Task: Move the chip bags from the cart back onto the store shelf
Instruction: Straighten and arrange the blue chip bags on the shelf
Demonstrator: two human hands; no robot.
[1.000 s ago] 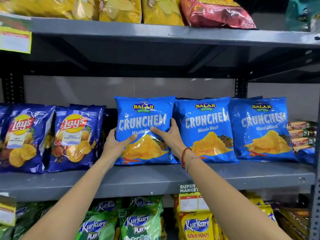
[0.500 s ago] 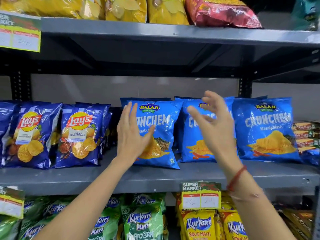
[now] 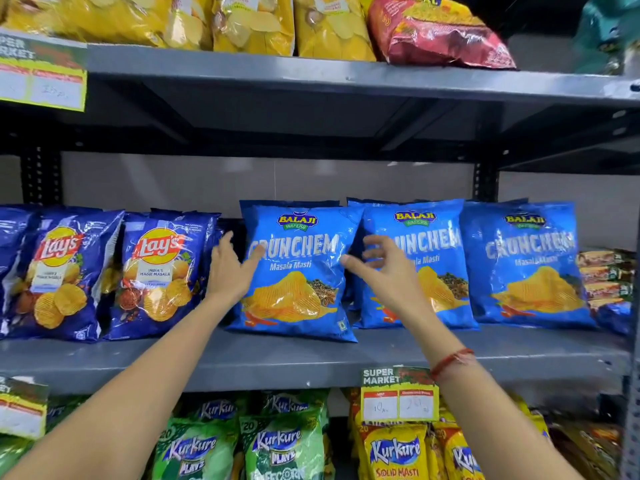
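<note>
A light-blue Crunchem chip bag (image 3: 298, 271) stands upright on the grey middle shelf (image 3: 277, 362), leftmost of three such bags. My left hand (image 3: 230, 268) lies flat against its left edge, thumb on the bag's front, fingers apart. My right hand (image 3: 384, 271) hovers at the bag's right edge with its fingers spread, the thumb touching or nearly touching the bag. Neither hand grips it. Two more Crunchem bags (image 3: 419, 268) (image 3: 530, 268) stand to its right. The cart is out of view.
Dark-blue Lay's bags (image 3: 159, 275) (image 3: 52, 275) stand left of the Crunchem row, close to my left hand. Yellow and red bags fill the top shelf (image 3: 311, 77). Green and yellow Kurkure bags (image 3: 277, 445) sit below. A price tag (image 3: 398, 396) hangs on the shelf's front edge.
A second ago both hands gripped the bag on the shelf. They let go and drew back, and now reach in again to the bag's two sides.
</note>
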